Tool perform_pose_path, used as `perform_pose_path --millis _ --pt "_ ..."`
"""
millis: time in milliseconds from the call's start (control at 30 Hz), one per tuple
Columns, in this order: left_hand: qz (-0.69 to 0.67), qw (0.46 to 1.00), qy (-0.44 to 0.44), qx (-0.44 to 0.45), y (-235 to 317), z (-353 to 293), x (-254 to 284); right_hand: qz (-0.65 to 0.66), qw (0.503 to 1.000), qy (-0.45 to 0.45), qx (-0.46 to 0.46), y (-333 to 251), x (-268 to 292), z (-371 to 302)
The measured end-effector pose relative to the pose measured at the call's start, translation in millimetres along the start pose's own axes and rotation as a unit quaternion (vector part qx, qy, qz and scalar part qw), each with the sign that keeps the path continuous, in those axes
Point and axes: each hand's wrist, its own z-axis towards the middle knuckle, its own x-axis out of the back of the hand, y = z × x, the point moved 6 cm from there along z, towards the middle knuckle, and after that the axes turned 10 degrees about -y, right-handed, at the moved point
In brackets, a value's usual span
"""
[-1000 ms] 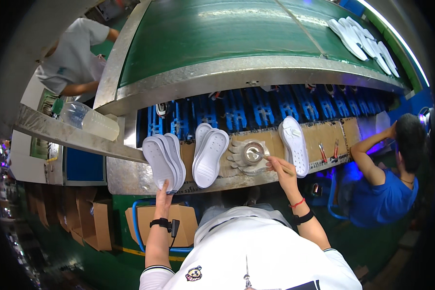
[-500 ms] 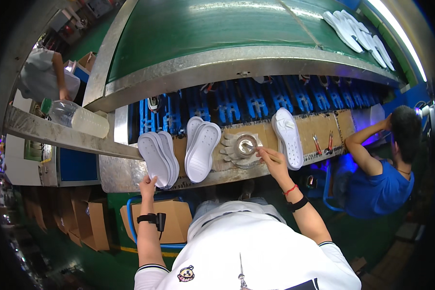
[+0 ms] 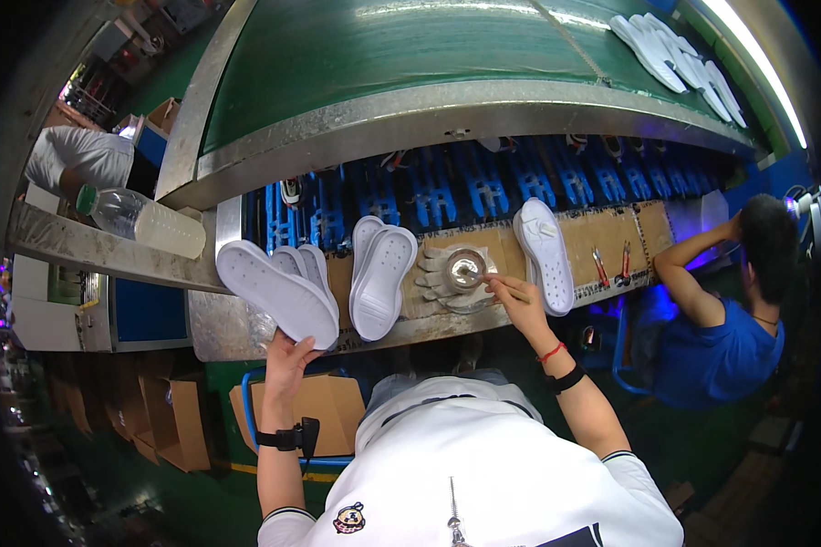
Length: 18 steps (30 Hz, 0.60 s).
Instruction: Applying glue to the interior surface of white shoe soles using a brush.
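Bottle [image 3: 146, 223] lies well left of the left fingers, and beyond them. Left hand [image 3: 288, 363]: fingers closed on the near end of a white sole [image 3: 278, 294], held aslant beyond them, in front of a stack [image 3: 314, 265]. Further right of those fingers: a pair [image 3: 381, 290]. Cup [image 3: 465, 270] sits just left of the right fingertips. Right hand [image 3: 520, 312]: fingers pinching a stick [image 3: 519, 294], its tip at the cup. Just right of them: more soles [image 3: 551, 269].

Green floor [image 3: 205, 503], metal-edged green worktop [image 3: 383, 68], bright strip light [image 3: 764, 66]
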Motion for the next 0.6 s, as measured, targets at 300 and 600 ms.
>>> perform_pose_path --millis 300,600 --pt "0.016 0.998 -0.03 -0.061 23.5 34.9 -98.5 0.023 0.999 0.019 0.028 -18.9 9.5 -14.4" --pt "0.065 0.988 -0.064 -0.126 40.9 48.8 -164.5 0.063 0.988 -0.04 0.137 -130.3 13.4 -67.6"
